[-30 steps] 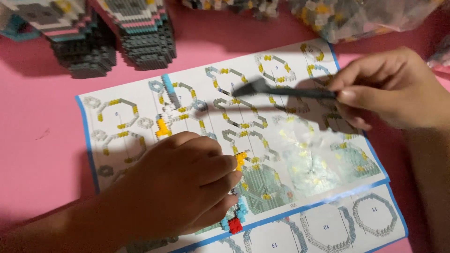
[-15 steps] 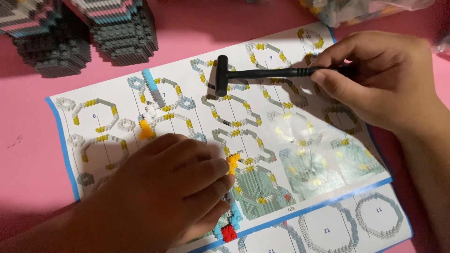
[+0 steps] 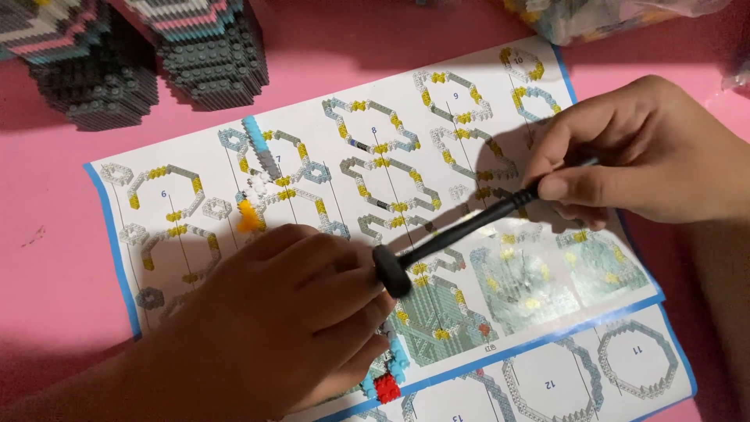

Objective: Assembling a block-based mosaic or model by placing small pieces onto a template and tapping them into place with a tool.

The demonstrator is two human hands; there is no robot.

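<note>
My left hand (image 3: pixel 273 328) lies palm down on the instruction sheet (image 3: pixel 391 133), fingers curled over a small brick piece (image 3: pixel 384 377) of blue, red and white bricks that shows below the fingertips. My right hand (image 3: pixel 641 156) grips the handle of a small black hammer (image 3: pixel 457 234). The hammer's round head sits right at my left fingertips, above the brick piece. What lies under my left palm is hidden.
Two tall stacks of dark grey, pink and teal micro-brick sections (image 3: pixel 141 55) stand at the top left on the pink table (image 3: pixel 47 258). A clear bag of loose bricks (image 3: pixel 609 16) lies at the top right. A light-blue strip and a yellow bit (image 3: pixel 254 180) rest on the sheet.
The hammer head has swung down from the sheet's upper middle to my left fingertips. My right hand moved with it. My left hand stayed over the brick piece.
</note>
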